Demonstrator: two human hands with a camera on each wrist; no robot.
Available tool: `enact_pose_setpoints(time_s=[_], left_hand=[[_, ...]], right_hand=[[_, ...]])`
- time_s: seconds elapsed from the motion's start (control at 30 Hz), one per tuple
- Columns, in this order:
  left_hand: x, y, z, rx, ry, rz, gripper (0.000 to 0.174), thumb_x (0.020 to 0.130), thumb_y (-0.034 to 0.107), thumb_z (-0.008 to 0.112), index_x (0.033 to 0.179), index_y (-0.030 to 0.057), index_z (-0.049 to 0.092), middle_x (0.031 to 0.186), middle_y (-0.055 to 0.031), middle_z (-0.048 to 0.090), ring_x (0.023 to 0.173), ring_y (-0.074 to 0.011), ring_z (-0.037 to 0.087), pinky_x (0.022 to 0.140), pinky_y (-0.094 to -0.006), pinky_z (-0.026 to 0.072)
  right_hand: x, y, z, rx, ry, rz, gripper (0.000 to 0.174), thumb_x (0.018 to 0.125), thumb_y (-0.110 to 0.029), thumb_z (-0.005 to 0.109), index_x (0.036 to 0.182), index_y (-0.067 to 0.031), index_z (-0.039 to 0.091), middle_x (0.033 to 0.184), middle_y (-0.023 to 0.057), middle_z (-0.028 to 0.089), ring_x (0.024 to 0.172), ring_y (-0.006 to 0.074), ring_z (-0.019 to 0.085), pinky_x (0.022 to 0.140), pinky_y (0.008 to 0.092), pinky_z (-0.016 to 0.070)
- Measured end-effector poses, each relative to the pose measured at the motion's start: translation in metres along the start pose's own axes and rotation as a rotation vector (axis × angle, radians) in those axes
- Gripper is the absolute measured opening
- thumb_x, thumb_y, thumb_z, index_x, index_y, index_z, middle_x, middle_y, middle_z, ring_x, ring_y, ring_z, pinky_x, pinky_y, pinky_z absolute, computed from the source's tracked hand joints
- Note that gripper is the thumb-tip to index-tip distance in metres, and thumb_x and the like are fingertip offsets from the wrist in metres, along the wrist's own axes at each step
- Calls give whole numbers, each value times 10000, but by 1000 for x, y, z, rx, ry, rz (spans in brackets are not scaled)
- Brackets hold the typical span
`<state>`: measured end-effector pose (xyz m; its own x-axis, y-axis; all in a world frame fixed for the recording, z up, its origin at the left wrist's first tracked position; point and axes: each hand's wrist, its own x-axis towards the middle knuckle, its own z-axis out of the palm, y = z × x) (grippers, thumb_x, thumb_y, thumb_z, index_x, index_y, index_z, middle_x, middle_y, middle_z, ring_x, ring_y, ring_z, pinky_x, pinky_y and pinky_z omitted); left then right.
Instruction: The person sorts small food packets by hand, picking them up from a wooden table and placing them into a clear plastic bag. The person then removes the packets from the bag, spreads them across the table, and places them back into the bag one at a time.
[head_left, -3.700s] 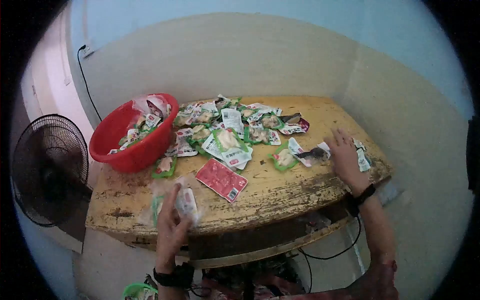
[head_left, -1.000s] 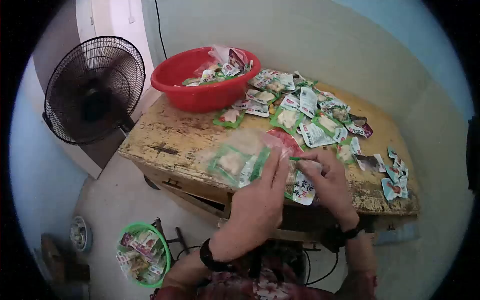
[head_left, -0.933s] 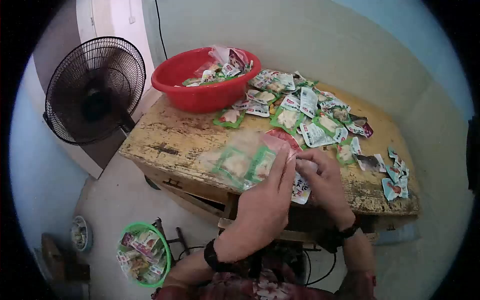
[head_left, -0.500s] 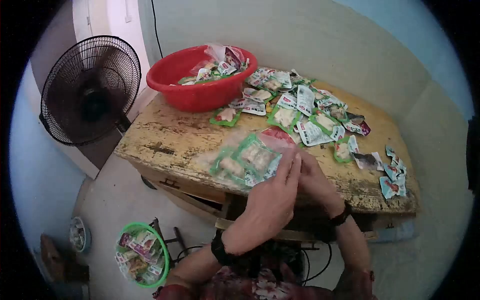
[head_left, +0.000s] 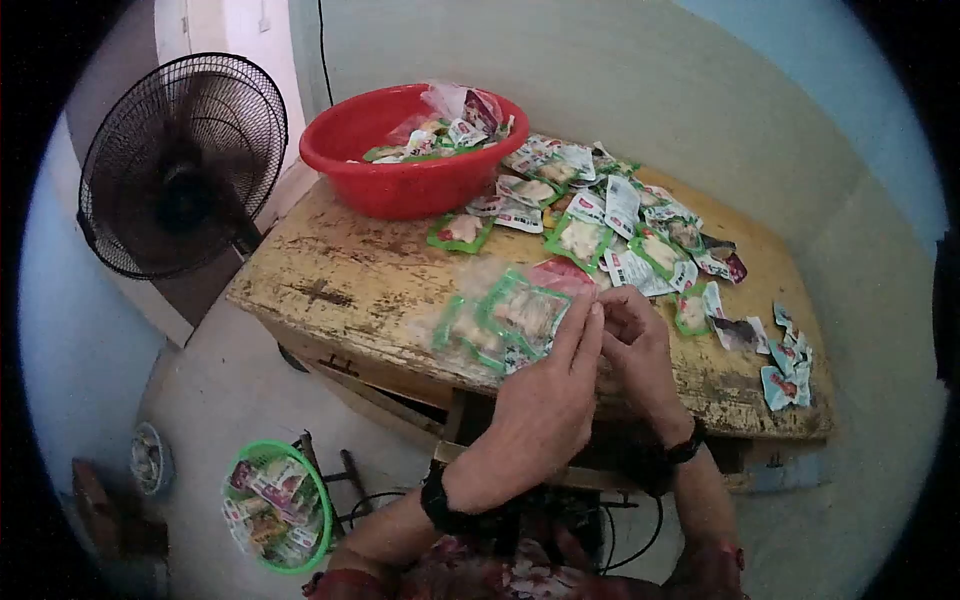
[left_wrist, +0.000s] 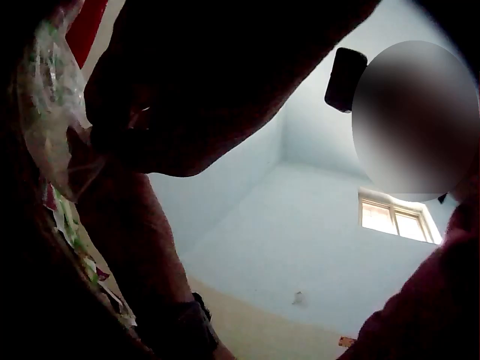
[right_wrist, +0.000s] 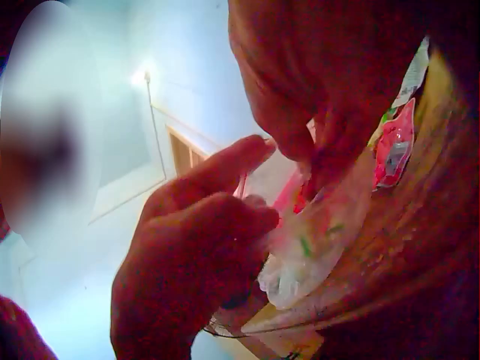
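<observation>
In the head view a clear plastic bag holding green-edged food packets lies over the front of the worn yellow table. My left hand pinches the bag's open end between thumb and fingers. Close against it, my right hand has its fingertips at the same end of the bag, thumb and fingers pinched together. The right wrist view shows both hands meeting at the reddish edge of the bag. A red packet lies just behind the bag.
A red basin with packets stands at the table's back left. Many packets are heaped behind the hands, and blue ones lie at the right. A green basket and a fan stand at the left.
The white packet at my right fingers is no longer seen there, and a second packet shows in the bag. Since half a second ago my right fingers have risen slightly beside the left.
</observation>
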<state>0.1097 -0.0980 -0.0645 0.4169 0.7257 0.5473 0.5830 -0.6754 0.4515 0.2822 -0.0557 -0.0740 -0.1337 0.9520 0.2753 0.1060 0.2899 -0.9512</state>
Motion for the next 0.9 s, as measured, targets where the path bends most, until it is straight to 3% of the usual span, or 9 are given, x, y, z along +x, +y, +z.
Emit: enact_pose_setpoints(time_s=[0.1, 0.2, 0.33, 0.4, 0.5, 0.53, 0.67, 0.77, 0.9], left_hand=[[0, 1, -4, -89, -79, -41, 919, 745, 19, 685, 1542, -45, 233, 1608, -223, 240, 1195, -412, 588, 785, -428, 596], [3, 11, 7, -111, -108, -2, 929, 746, 23, 682, 1551, -38, 222, 1619, -217, 223, 1240, -426, 558, 812, -430, 591], [6, 3, 15, -179, -76, 55, 896, 783, 33, 674, 1560, -8, 230, 1621, -213, 229, 1251, -440, 551, 847, -438, 582], [1, -1, 11, -195, -101, 72, 865, 808, 43, 674, 1562, 14, 250, 1610, -212, 254, 1249, -437, 555, 860, -440, 578], [-14, -14, -13, -160, 58, 106, 741, 838, 64, 682, 1515, 41, 380, 1556, -211, 358, 1239, -434, 563, 859, -460, 572], [-18, -20, -22, -105, 155, 72, 540, 847, 84, 698, 1366, 54, 553, 1418, -188, 511, 1175, -409, 591, 873, -472, 548], [-29, -64, -37, 236, 128, 9, 358, 849, 110, 705, 1192, 44, 626, 1235, -151, 598, 1094, -368, 585, 903, -467, 506], [-31, -77, -39, 261, 59, -6, 320, 847, 130, 706, 1147, 49, 628, 1175, -138, 602, 1076, -355, 569, 926, -462, 480], [-27, -83, -45, 279, 1, 31, 291, 852, 185, 703, 1106, 63, 629, 1145, -134, 599, 1079, -351, 563, 914, -465, 467]], right_hand=[[1, -3, 9, 128, 67, -76, 191, 968, -77, 663, 1127, -51, 561, 1043, 39, 614, 936, 118, 595, 792, 280, 520], [7, 12, 9, -383, 140, -362, 208, 954, -107, 679, 1082, -46, 527, 993, 49, 568, 883, 144, 556, 764, 298, 492], [27, 53, 20, -132, 162, -154, 252, 921, -132, 709, 1041, -54, 502, 876, 40, 516, 800, 156, 505, 704, 331, 462], [26, 33, 11, -366, 86, -194, 238, 922, -135, 714, 1051, -43, 536, 901, 36, 554, 829, 146, 528, 728, 328, 477], [24, 30, 0, -197, -38, -59, 255, 919, -148, 726, 1107, -27, 601, 1001, 44, 623, 916, 138, 578, 802, 323, 502], [22, 31, -2, -54, -82, 16, 273, 917, -153, 731, 1133, -22, 626, 1045, 50, 648, 952, 137, 597, 833, 321, 511], [12, 27, -3, -196, -198, -83, 468, 881, -233, 779, 1274, -27, 629, 1218, 95, 669, 1116, 187, 632, 961, 349, 506], [14, 15, -1, -518, -239, -201, 534, 834, -213, 826, 1298, -45, 622, 1186, 87, 673, 1068, 171, 633, 945, 332, 502], [20, 5, 3, -665, -250, -249, 601, 815, -325, 816, 1317, -78, 598, 1252, 162, 653, 1153, 357, 630, 972, 417, 507]])
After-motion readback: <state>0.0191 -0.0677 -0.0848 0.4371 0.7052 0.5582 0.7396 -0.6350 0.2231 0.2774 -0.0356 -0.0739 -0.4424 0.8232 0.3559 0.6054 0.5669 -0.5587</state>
